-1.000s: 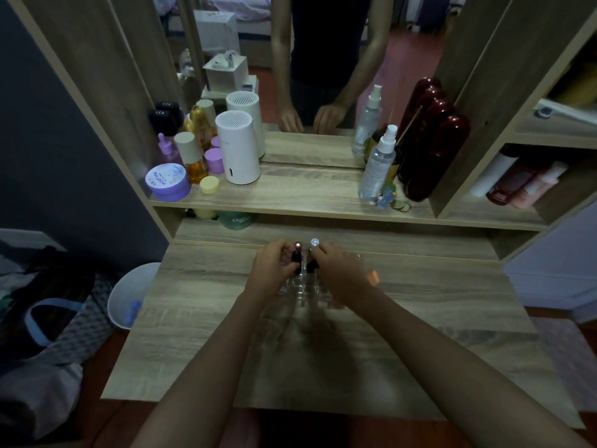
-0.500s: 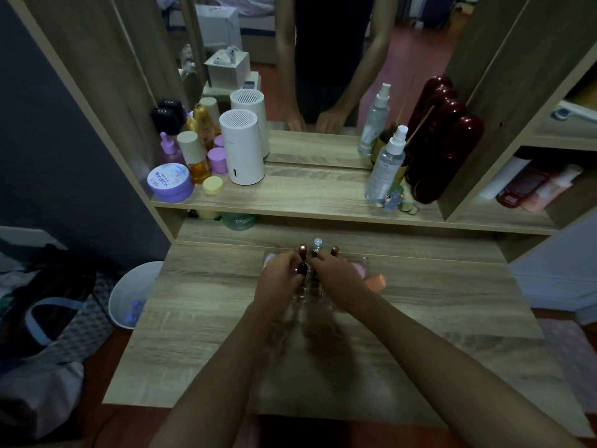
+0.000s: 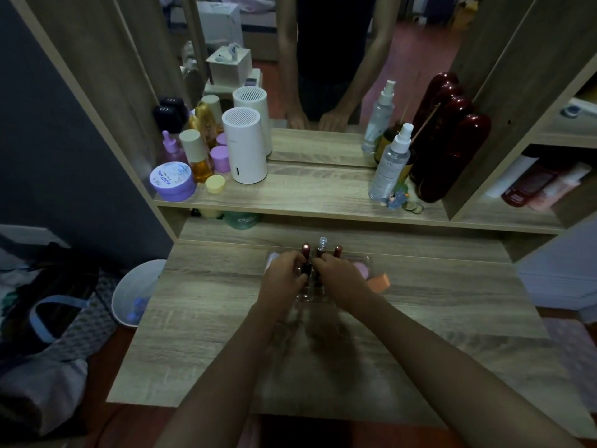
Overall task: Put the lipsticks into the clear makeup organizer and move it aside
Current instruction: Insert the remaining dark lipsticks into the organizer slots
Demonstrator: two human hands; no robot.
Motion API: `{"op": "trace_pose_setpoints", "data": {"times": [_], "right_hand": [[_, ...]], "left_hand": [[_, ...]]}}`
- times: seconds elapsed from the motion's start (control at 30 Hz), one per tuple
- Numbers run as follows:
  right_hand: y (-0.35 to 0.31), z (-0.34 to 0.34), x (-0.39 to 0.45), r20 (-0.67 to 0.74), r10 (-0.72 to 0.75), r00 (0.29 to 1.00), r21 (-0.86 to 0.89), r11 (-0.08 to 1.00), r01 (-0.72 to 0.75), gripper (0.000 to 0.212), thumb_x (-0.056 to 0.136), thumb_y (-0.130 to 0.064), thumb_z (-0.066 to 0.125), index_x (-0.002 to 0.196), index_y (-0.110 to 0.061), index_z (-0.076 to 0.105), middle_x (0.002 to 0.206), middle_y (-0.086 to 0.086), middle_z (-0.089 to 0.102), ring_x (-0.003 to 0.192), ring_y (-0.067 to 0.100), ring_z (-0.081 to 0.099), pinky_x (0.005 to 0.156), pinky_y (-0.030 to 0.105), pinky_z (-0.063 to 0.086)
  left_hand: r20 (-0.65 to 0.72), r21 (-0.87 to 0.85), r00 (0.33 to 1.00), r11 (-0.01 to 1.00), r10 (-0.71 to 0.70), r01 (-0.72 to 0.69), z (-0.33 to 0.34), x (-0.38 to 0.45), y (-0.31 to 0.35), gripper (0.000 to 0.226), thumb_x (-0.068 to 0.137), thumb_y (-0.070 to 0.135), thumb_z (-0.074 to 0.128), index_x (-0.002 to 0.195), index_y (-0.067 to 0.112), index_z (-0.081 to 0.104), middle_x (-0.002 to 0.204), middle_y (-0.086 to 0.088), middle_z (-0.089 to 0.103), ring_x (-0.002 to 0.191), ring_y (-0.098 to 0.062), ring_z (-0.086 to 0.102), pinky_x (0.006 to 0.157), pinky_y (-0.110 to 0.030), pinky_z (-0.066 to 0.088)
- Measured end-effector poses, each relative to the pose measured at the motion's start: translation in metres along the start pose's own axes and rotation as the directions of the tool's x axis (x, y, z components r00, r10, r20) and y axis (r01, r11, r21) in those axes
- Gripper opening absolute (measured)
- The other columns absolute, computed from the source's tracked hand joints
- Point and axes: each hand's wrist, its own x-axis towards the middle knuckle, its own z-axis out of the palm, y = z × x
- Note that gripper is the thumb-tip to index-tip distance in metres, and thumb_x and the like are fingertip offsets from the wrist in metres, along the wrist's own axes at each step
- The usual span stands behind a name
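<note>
The clear makeup organizer point(image 3: 366, 260) stands at the far middle of the wooden table point(image 3: 200, 318), mostly hidden by my hands. Three lipsticks point(image 3: 321, 244) stand upright in its back row. My left hand point(image 3: 282, 281) pinches a dark lipstick point(image 3: 306, 270) at the organizer's middle slots. My right hand point(image 3: 344, 281) is curled right beside it, fingertips meeting the left hand's and resting on the organizer. Pink and orange sponges point(image 3: 378, 281) lie in its right side.
The shelf above carries a white cylinder point(image 3: 245, 147), purple jars point(image 3: 172, 182), spray bottles point(image 3: 389, 163) and dark red bottles point(image 3: 452, 150) in front of a mirror. A white bin point(image 3: 135, 292) and bags sit on the floor to the left.
My hands have dropped lower on the organizer, so three lipstick tops now show behind them instead of two. The sponges at the sides have come into view.
</note>
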Motion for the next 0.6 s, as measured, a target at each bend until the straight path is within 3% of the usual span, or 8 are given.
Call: {"op": "trace_pose_setpoints", "data": {"times": [0.2, 0.27, 0.33, 0.43, 0.6], "right_hand": [[0.001, -0.004, -0.004, -0.056, 0.039, 0.998, 0.023, 0.999, -0.038, 0.03, 0.085, -0.006, 0.059, 0.114, -0.01, 0.061, 0.115, 0.012, 0.067, 0.102, 0.03, 0.065, 0.078, 0.035, 0.049], [0.002, -0.008, -0.006, -0.054, 0.04, 0.998, 0.03, 0.999, -0.039, 0.028, 0.086, -0.007, 0.058, 0.113, -0.01, 0.061, 0.115, 0.012, 0.066, 0.103, 0.029, 0.065, 0.081, 0.036, 0.05], [0.002, -0.014, -0.008, -0.071, 0.042, 0.997, 0.047, 0.998, -0.039, 0.026, 0.088, -0.007, 0.055, 0.113, -0.011, 0.06, 0.113, 0.013, 0.067, 0.1, 0.03, 0.065, 0.08, 0.037, 0.051], [0.006, -0.031, -0.011, -0.117, 0.058, 0.991, 0.068, 0.996, -0.05, 0.019, 0.091, -0.007, 0.049, 0.105, -0.008, 0.06, 0.101, 0.015, 0.068, 0.091, 0.034, 0.065, 0.072, 0.037, 0.052], [0.016, -0.06, -0.011, -0.211, 0.13, 0.969, 0.106, 0.988, -0.11, 0.015, 0.092, -0.016, 0.051, 0.099, -0.007, 0.062, 0.101, 0.012, 0.062, 0.092, 0.03, 0.06, 0.078, 0.045, 0.05]], "left_hand": [[-0.001, -0.013, 1.0, 1.0, 0.005, -0.005, -0.002, -0.002, -0.001, 0.022, 0.078, 0.011, 0.067, 0.1, 0.011, 0.064, 0.101, -0.01, 0.065, 0.089, -0.013, 0.05, 0.068, -0.013, 0.033], [0.01, -0.041, 1.0, 0.999, -0.004, 0.004, -0.005, -0.001, 0.0, 0.023, 0.077, 0.011, 0.068, 0.1, 0.012, 0.063, 0.102, -0.01, 0.064, 0.086, -0.01, 0.05, 0.068, -0.013, 0.036], [0.017, -0.081, 1.0, 0.997, -0.009, 0.01, -0.009, 0.001, 0.002, 0.022, 0.076, 0.01, 0.069, 0.097, 0.011, 0.063, 0.1, -0.01, 0.065, 0.086, -0.014, 0.055, 0.072, -0.017, 0.041], [-0.022, -0.104, 1.0, 0.995, 0.001, -0.004, -0.018, 0.008, 0.006, 0.017, 0.077, 0.014, 0.07, 0.093, 0.008, 0.064, 0.091, -0.009, 0.067, 0.079, -0.014, 0.056, 0.066, -0.019, 0.04], [-0.055, -0.071, 0.996, 0.994, 0.074, -0.078, -0.031, 0.026, 0.018, 0.019, 0.082, 0.017, 0.065, 0.098, 0.008, 0.064, 0.095, -0.01, 0.067, 0.083, -0.019, 0.061, 0.076, -0.033, 0.054]]}}
